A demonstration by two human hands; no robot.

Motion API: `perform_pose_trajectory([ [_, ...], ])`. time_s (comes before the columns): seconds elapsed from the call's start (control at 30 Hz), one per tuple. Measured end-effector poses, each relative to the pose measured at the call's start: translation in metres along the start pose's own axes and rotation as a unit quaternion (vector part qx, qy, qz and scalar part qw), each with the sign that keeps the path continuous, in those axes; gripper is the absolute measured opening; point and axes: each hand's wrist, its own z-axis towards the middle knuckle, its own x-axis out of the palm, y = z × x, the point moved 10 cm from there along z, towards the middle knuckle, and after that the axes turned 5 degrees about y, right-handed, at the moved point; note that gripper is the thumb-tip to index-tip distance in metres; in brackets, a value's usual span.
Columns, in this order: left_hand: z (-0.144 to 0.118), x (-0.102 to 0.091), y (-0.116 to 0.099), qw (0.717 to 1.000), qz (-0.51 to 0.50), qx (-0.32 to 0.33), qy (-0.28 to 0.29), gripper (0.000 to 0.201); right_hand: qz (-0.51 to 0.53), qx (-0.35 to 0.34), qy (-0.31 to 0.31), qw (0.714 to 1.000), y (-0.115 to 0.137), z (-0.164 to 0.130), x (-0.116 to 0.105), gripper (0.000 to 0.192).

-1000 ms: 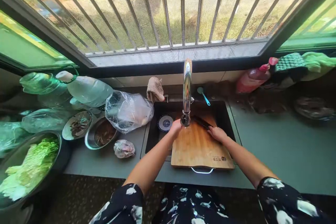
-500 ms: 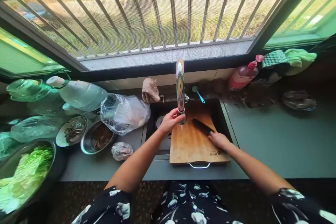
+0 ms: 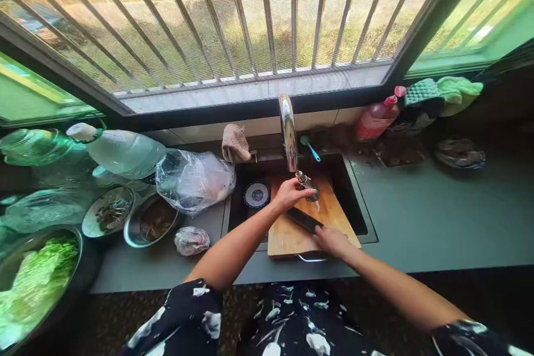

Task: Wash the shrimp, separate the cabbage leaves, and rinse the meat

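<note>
My left hand [image 3: 292,193] is closed on the nozzle of the chrome faucet [image 3: 287,130], which is tilted to the right. A thin stream of water seems to fall from it onto the wooden cutting board [image 3: 287,239]. The board lies across the black sink [image 3: 362,217], its metal handle toward me. In my right hand [image 3: 334,242] is a dark-bladed knife [image 3: 304,219], held low over the board with the blade pointing left and away. Its handle is mostly hidden by my fingers. A patterned round dish [image 3: 257,194] sits in the sink, left of the board.
Left of the sink are a plastic bag [image 3: 196,181], a small wrapped bundle [image 3: 192,241], a metal bowl [image 3: 132,235], a plate [image 3: 94,222] and a pot [image 3: 79,261] of leafy greens. Behind are a brown cloth [image 3: 236,143], a blue-handled brush [image 3: 311,148] and a pink bottle [image 3: 377,118].
My left hand has swung the faucet nozzle to the right. My right hand has brought the knife left and nearer to me. More of the dish now shows; the view has shifted slightly.
</note>
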Motion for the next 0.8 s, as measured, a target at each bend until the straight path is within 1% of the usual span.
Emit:
perform_pose_trajectory([
  [0.07,-0.001,0.004,0.008,1.000,-0.006,-0.013,-0.002,0.055,0.008,0.055,0.010,0.998,-0.035,0.001,-0.005,0.034],
  [0.13,-0.002,0.006,0.014,1.000,-0.010,-0.014,-0.006,0.054,0.015,0.108,0.008,0.994,-0.061,0.000,-0.007,0.036],
  [0.17,-0.002,0.008,0.017,1.000,-0.012,-0.013,-0.008,0.053,0.017,0.127,0.001,0.992,-0.065,-0.001,-0.007,0.036],
  [0.2,-0.002,0.010,0.020,1.000,-0.016,-0.013,-0.010,0.053,0.020,0.136,-0.008,0.990,-0.062,-0.002,-0.007,0.037],
  [0.23,-0.002,0.013,0.023,1.000,-0.023,-0.012,-0.012,0.053,0.023,0.133,-0.017,0.991,-0.051,-0.004,-0.005,0.037],
  [0.27,-0.002,0.017,0.026,0.999,-0.034,-0.009,-0.014,0.053,0.026,0.120,-0.023,0.992,-0.035,-0.005,-0.003,0.037],
  [0.37,-0.002,0.027,0.030,0.997,-0.067,0.010,-0.033,0.052,0.027,0.054,-0.030,0.998,0.025,-0.010,0.006,0.039],
  [0.4,-0.003,0.030,0.032,0.996,-0.075,0.014,-0.042,0.051,0.026,0.038,-0.030,0.999,0.040,-0.013,0.009,0.039],
  [0.43,-0.003,0.033,0.034,0.995,-0.081,0.015,-0.049,0.051,0.025,0.027,-0.030,0.999,0.049,-0.017,0.011,0.039],
  [0.47,-0.004,0.035,0.036,0.995,-0.088,0.012,-0.054,0.050,0.026,0.025,-0.028,0.999,0.052,-0.020,0.013,0.039],
  [0.5,-0.004,0.038,0.039,0.994,-0.095,0.005,-0.055,0.050,0.027,0.032,-0.025,0.999,0.047,-0.024,0.015,0.038],
  [0.57,-0.004,0.044,0.045,0.993,-0.110,-0.009,-0.052,0.050,0.028,0.062,-0.016,0.998,0.023,-0.031,0.018,0.036],
  [0.67,-0.003,0.050,0.051,0.990,-0.129,-0.022,-0.050,0.051,0.034,0.118,0.001,0.992,-0.035,-0.036,0.019,0.034],
  [0.73,-0.003,0.050,0.052,0.989,-0.140,-0.023,-0.052,0.052,0.041,0.147,0.003,0.988,-0.072,-0.035,0.013,0.034],
  [0.8,-0.003,0.049,0.050,0.988,-0.142,-0.022,-0.054,0.052,0.042,0.175,-0.001,0.984,-0.101,-0.033,0.003,0.034],
])
